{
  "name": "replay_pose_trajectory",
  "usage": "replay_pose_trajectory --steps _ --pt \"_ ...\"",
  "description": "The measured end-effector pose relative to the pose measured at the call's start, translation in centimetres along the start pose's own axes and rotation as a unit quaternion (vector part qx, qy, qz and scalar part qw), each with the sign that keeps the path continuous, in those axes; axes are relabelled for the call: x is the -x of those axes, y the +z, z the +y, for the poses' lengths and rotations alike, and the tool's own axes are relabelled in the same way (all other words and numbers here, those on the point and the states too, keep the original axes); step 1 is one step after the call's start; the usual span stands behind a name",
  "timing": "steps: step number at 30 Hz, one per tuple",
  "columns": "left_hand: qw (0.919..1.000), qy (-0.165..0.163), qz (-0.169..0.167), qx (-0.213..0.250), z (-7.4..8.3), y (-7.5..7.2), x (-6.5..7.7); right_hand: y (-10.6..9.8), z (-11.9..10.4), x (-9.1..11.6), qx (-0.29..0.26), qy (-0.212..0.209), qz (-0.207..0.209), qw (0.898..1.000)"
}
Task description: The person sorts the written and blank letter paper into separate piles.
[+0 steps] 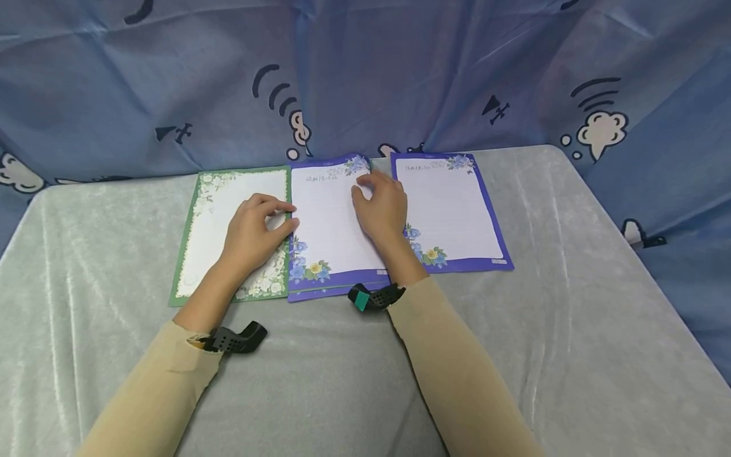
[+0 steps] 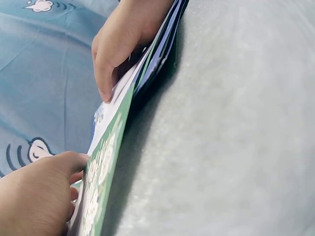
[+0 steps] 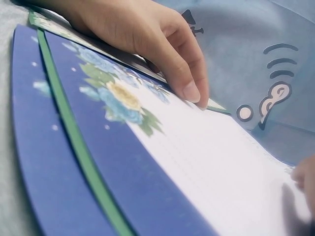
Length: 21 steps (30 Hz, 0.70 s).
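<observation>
A stack of writing paper (image 1: 337,222) lies mid-table, its top sheet purple-bordered with blue and yellow flowers and a handwritten line. Green and purple edges show beneath it. My left hand (image 1: 257,231) lies over a green-bordered sheet (image 1: 208,247) with white flowers, its thumb and forefinger touching the stack's left edge. On the stack's upper right side rests my right hand (image 1: 381,203), thumb and forefinger bent slightly apart; its other fingers are hidden. The top sheet bows near that hand. In the right wrist view, the left fingertips (image 3: 191,92) rest at the purple sheet's edge.
Another purple-bordered sheet (image 1: 454,209) with a handwritten line lies to the right. Grey plush cloth (image 1: 320,368) covers the table. A blue patterned curtain (image 1: 365,76) hangs along the back. Black straps with devices (image 1: 374,297) sit on both wrists.
</observation>
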State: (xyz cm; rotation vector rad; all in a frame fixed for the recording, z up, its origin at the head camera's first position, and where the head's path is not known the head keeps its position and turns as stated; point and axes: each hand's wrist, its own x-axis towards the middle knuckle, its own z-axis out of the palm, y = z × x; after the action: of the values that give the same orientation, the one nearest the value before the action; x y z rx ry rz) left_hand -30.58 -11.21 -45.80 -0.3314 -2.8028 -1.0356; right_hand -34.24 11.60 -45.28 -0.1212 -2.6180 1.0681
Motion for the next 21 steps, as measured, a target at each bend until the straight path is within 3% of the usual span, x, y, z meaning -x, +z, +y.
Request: replay_pose_trajectory --steps 21 --pt "0.9999 -0.011 -0.006 0.004 0.12 -0.08 -0.11 0.08 -0.05 -0.1 0.0 0.008 -0.008 1.0"
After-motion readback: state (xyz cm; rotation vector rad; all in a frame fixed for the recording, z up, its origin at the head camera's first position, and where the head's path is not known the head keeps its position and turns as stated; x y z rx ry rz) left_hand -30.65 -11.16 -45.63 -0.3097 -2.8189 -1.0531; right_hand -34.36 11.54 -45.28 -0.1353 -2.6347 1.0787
